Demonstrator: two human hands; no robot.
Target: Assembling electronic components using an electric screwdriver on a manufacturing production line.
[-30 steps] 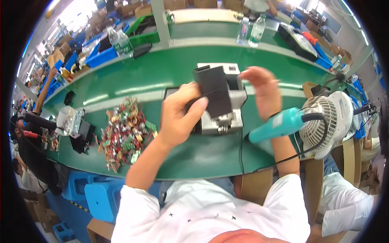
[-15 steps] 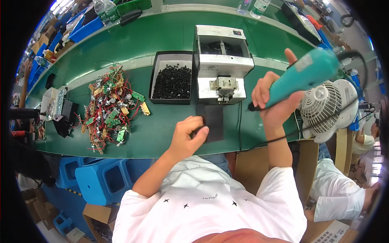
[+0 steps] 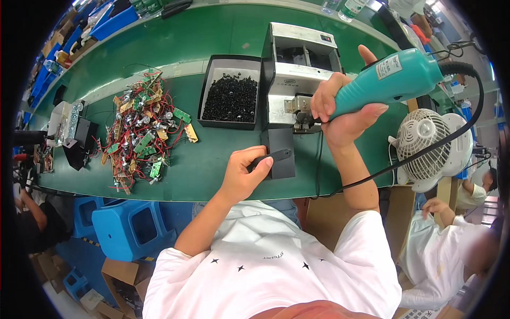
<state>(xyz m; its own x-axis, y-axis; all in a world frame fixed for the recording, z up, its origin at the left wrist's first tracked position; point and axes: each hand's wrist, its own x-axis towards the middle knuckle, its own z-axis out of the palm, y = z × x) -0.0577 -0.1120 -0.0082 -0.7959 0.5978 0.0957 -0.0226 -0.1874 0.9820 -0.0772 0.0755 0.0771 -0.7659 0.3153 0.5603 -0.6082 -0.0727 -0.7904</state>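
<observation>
My right hand (image 3: 345,114) is wrapped round a teal electric screwdriver (image 3: 385,82), its thumb stretched along the underside. The screwdriver's dark tip is at the metal outlet of a white and black screw feeder (image 3: 292,80); my fingers partly hide where they meet. Closer to me, my left hand (image 3: 244,173) pinches a slim black plastic piece (image 3: 280,156) with a rounded end and a small hole. That piece reaches over a dark rectangular block (image 3: 282,169) on the green bench. A black box (image 3: 203,106) of small black screws stands left of the feeder.
A heap of circuit boards with red wires (image 3: 141,135) lies on the bench's left side. At the right stands a white fan (image 3: 425,135). The screwdriver's black cable (image 3: 425,157) loops across my right forearm. Blue stools (image 3: 125,231) are below; another person (image 3: 446,255) sits at right.
My right hand has brought the screwdriver leftward to the feeder's outlet. The black piece in my left hand now shows plainly over the block. The whole view has shifted slightly.
</observation>
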